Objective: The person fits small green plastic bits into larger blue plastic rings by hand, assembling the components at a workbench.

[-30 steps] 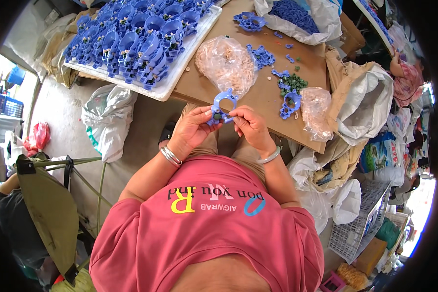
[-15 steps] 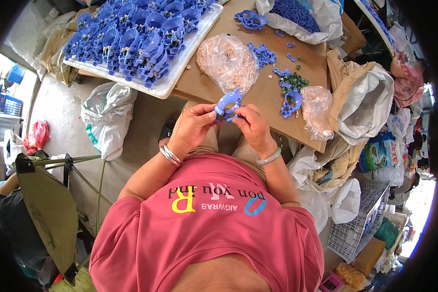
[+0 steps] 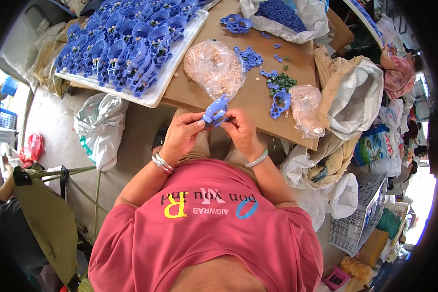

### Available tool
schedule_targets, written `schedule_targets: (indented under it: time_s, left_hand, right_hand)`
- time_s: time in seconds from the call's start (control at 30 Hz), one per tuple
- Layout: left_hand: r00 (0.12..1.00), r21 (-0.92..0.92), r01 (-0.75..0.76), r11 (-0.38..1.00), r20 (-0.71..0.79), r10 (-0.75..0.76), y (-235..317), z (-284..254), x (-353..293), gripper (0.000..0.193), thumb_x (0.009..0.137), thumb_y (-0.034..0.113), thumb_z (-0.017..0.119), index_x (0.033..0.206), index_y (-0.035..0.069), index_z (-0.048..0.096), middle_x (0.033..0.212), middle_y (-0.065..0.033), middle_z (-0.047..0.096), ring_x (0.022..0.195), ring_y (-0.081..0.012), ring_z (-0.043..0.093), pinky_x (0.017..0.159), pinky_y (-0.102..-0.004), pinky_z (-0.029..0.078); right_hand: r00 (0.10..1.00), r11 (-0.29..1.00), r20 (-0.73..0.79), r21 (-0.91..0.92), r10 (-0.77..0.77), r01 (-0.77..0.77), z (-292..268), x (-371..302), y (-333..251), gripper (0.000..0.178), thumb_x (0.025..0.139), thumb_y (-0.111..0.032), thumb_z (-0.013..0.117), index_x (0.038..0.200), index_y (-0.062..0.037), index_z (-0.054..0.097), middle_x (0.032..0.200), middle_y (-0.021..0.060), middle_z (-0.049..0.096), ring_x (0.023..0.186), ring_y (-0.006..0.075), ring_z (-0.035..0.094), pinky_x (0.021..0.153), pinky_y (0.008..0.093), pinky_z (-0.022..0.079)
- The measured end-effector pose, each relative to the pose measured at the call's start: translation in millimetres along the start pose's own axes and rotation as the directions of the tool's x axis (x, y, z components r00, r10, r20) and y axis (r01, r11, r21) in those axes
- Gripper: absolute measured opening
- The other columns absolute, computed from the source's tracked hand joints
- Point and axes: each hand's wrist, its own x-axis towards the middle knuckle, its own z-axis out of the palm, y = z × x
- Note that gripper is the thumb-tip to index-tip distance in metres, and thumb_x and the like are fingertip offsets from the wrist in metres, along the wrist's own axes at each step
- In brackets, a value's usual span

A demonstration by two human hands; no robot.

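Between my two hands, just off the table's near edge, is a blue ring-shaped plastic part [image 3: 215,110] with a pointed end turned up. The fingers of my left hand [image 3: 184,132] pinch its left side. My right hand [image 3: 242,133] grips its right side with thumb and fingertips; whether a smaller piece sits under those fingers is hidden. Just beyond the part lies a clear plastic bag of small beige pieces [image 3: 214,68]. To its right are loose blue parts [image 3: 249,58], a heap of small green pieces [image 3: 284,82] and another blue ring-shaped part [image 3: 280,103].
A white tray [image 3: 153,101] crowded with blue assemblies covers the table's left. At the back stands a white sack of blue pieces [image 3: 282,17]. A second beige bag [image 3: 306,109] and a large open sack [image 3: 353,95] are at the right. A folding chair [image 3: 46,219] stands left.
The blue part has been tilted in my fingers, so its ring opening shows less. Both hands keep their grip. The whole view has shifted slightly.
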Motion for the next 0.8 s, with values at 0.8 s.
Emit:
schedule_targets:
  time_s: [0.8]
  left_hand:
    - [0.988,-0.160,0.034,0.987,-0.141,-0.056,-3.0,-5.0,3.2,0.024,0.084,0.001,0.048,0.106,-0.006,0.052,0.095,-0.0148,0.059,0.084,-0.0245,0.058,0.078,-0.0384,0.048]
  right_hand:
    - [0.960,0.573,-0.197,-0.818,-0.199,-0.049,-62.2,129.8,90.5,0.011,0.075,-0.011,0.050,0.074,-0.0020,0.057,0.080,0.0174,0.057,0.075,0.0352,0.055,0.065,0.0444,0.045]
